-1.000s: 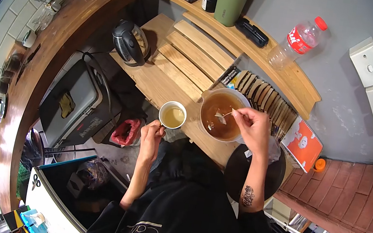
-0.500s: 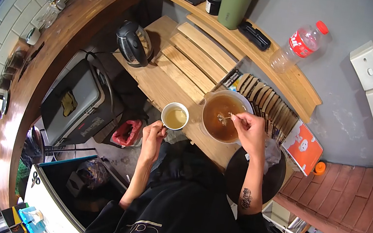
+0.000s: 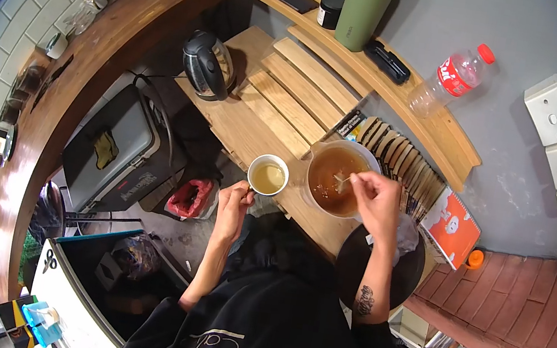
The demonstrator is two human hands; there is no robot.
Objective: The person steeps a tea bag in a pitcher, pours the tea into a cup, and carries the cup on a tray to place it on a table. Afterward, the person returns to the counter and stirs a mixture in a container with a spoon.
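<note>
My left hand [image 3: 234,200] is closed around the handle of a white cup [image 3: 253,168], which has pale yellowish liquid inside. The cup is held just left of a translucent pitcher [image 3: 304,178] of brown liquid on the wooden table. Over the pitcher, my right hand [image 3: 377,197] pinches a small pale, thin thing [image 3: 341,180]. Its lower end is at the liquid's surface, and its exact kind is unclear. Pale bits float in the brown liquid near it.
A black electric kettle [image 3: 207,66] stands at the table's far left. Beyond the pitcher are a row of cardboard sleeves [image 3: 403,160] and an orange notebook [image 3: 454,229]. On the shelf are a green bottle [image 3: 366,11] and a plastic bottle [image 3: 443,83]. A black round tray [image 3: 352,257] lies beside my right forearm.
The pale thing in my right hand has shifted within the pitcher, and more pale bits show on the liquid. The cup stays in my left hand. The whole view has shifted slightly.
</note>
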